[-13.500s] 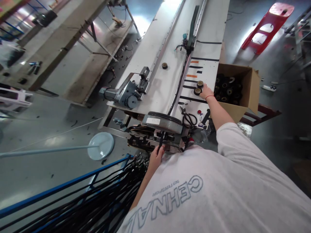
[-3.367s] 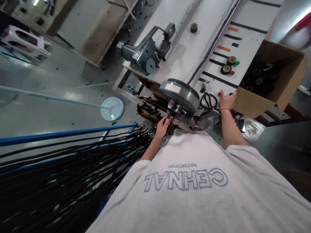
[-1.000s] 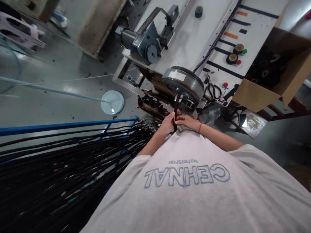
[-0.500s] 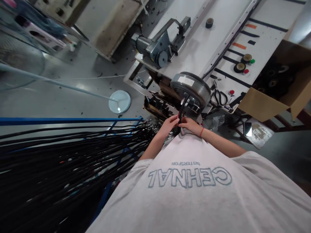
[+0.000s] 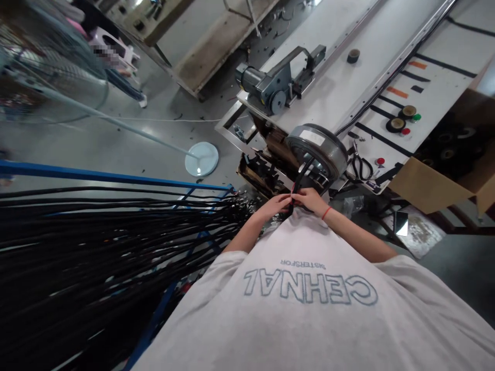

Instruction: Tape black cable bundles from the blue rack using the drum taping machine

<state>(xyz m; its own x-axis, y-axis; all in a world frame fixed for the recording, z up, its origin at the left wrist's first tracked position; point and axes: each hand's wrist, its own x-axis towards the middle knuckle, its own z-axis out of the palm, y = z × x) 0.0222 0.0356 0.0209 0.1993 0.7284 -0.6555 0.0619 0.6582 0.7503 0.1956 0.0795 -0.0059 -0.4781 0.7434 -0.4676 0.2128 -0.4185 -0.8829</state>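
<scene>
A black cable bundle (image 5: 303, 173) runs down out of the round taping machine head (image 5: 319, 147) towards my shirt. Both my hands close on it just below that ring, fingertips nearly meeting. My left hand (image 5: 279, 204) comes from the left, its fingers pressed against the bundle. From the other side, my right hand (image 5: 310, 199), with a red string at the wrist, pinches the same stretch. A thin red strand shows at the fingertips. The fingers hide the bundle's exact lower part.
Many long black cable bundles (image 5: 116, 242) hang on a blue rack (image 5: 116, 175) at left. On the white bench (image 5: 371, 41) are a motor unit (image 5: 266, 85), tape rolls (image 5: 396, 124) and scissors (image 5: 361, 166). An open cardboard box (image 5: 421, 188) stands right. A person (image 5: 116, 67) is at far left.
The view has shifted, so the bench and machine sit further right and slightly lower. Both hands stay on the cable bundle, with little change of grip.
</scene>
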